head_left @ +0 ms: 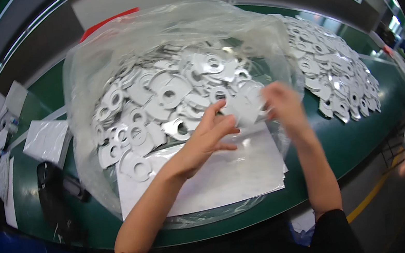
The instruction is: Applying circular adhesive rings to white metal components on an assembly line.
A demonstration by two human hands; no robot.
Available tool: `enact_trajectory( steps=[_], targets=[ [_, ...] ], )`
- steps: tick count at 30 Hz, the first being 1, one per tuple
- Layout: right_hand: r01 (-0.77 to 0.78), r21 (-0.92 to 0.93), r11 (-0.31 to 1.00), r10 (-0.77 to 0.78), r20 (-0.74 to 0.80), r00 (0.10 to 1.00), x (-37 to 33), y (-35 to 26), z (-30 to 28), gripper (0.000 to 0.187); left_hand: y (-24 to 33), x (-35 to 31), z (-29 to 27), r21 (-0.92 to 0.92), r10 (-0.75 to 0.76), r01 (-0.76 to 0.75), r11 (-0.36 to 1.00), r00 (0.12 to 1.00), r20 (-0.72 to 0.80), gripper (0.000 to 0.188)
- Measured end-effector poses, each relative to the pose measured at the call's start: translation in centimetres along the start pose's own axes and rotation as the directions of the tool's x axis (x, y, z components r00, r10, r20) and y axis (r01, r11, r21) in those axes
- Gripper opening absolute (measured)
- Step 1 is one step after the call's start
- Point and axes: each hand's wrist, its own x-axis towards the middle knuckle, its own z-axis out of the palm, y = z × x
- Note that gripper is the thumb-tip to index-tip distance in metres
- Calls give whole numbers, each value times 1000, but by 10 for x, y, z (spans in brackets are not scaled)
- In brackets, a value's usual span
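A large heap of white flat pieces with round holes (168,96) lies in a clear plastic bag (82,87) spread open on the green table. Close to the heap's near edge, my left hand (211,134) is open, its fingers spread over white sheets (220,173). Just right of it, my right hand (284,105) is curled and blurred by motion. Its fingers close at the edge of a white flat piece (246,105), which stands tilted between my two hands. The exact grip is smeared. One piece with a round hole (135,166) lies on the sheets' left corner.
A second pile of similar white pieces (337,72) covers the green table (318,161) on the right. To the left are a plastic-wrapped white stack (46,141) and a black object (53,196). Something red (111,22) lies behind the bag.
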Motion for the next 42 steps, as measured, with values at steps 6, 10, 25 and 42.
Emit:
enact_trajectory(
  steps=[6,10,25,42],
  targets=[
    [269,584,765,-11,-407,914,14,-15,-53,27,56,-54,-50,833,177,-308,460,951,254,45],
    [51,103,993,-40,-107,994,8,-11,-45,22,50,-100,-81,942,88,-196,272,980,178,42],
    [529,-624,576,178,727,663,-64,-31,31,21,34,-78,-64,709,396,-90,699,875,-280,52],
    [505,-522,687,124,769,627,-61,-26,27,19,-47,11,-10,-816,-49,43,577,999,18,43]
  ],
)
